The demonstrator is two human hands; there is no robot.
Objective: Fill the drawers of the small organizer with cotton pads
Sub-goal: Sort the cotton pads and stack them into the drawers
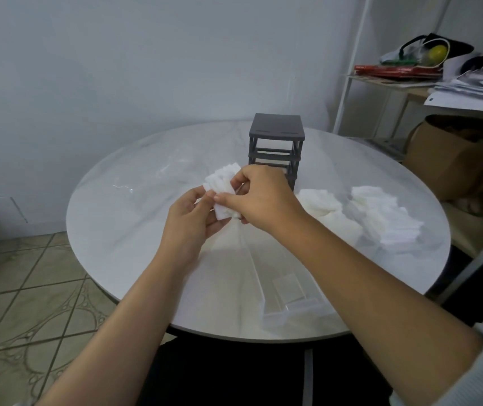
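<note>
Round white table [134, 218] | our left hand [193, 218] and right hand [263, 197] pinch a stack of cotton pads [222, 177] at centre | organizer [276, 130] at 12 o'clock, clear drawer [287, 285] at 6, loose pads [380, 212] at 3 | we should square the stack's edges, then lay it flat in the drawer.

Organizer [276, 148] front is blocked by left hand [193, 221] and right hand [263, 197]; table [111, 235] right side is crowded by cotton pad piles [380, 215]; left side is passable.
</note>
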